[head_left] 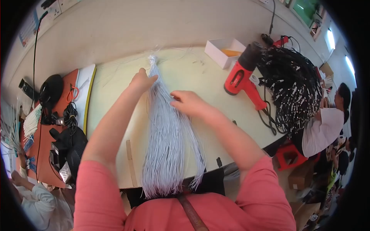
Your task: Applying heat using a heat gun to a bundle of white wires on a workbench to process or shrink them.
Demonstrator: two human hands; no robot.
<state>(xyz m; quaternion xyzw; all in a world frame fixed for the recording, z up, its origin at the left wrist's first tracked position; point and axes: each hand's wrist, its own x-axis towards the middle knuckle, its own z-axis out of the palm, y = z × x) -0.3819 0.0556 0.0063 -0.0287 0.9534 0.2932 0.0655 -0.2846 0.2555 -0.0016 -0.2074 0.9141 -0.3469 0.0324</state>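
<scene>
A long bundle of thin pale blue-white wires (pixel 163 146) lies down the middle of the table, its far end gathered in a whitish knot-like tie (pixel 152 59). The near ends fan out and hang past the front edge. My left hand (pixel 144 80) is closed at the bundle's left side, just below the gathered end; its fingertips are partly hidden. Lower down, on the right side, the fingers of my right hand (pixel 189 102) are bent round some wires. From under that hand a thinner group of strands (pixel 195 154) runs apart from the main bundle toward the edge.
To the right lie a red-and-black heat gun (pixel 244 75), a white open box (pixel 223 52) and a big heap of black cables (pixel 293 88). A wooden strip (pixel 131 163) lies left of the wires. Red-handled pliers (pixel 72 93) rest on a brown board (pixel 48 150). People sit at both sides.
</scene>
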